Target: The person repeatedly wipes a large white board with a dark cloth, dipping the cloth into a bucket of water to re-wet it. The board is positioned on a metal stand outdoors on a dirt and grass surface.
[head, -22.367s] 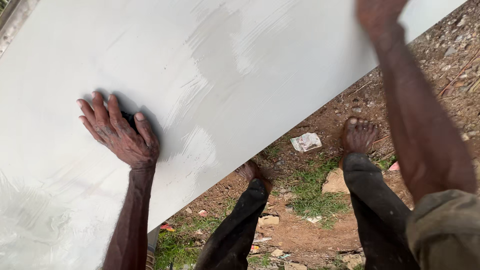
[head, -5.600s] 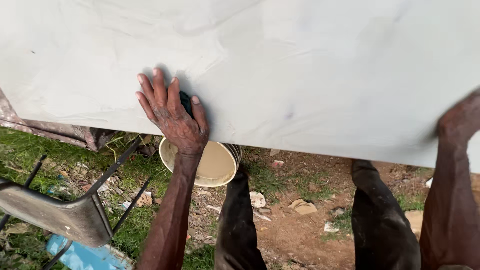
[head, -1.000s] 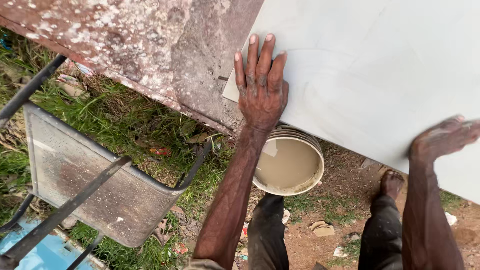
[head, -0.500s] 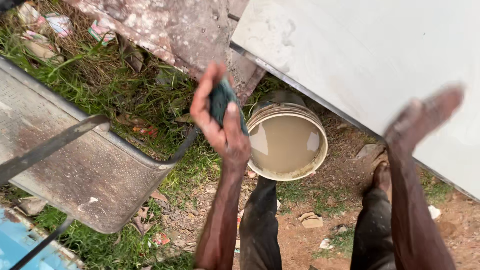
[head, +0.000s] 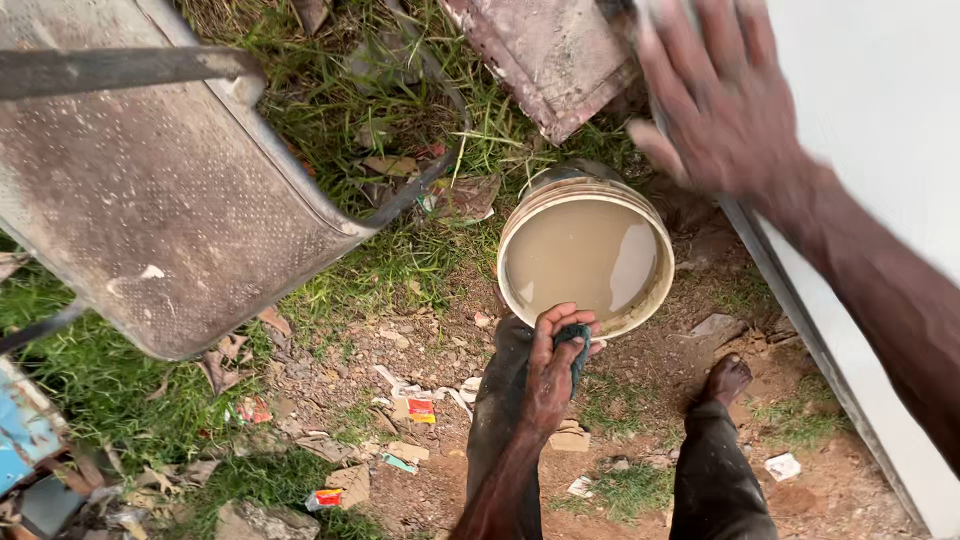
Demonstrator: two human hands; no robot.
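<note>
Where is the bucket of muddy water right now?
In the head view the bucket stands on the dirt at centre, just beyond the left hand holding a green pad at its near rim, with the white panel to its right.

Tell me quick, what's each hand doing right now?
Left hand: closed on a dark green cloth at the bucket rim.
Right hand: open, fingers spread, holding nothing, against the white panel.
</note>
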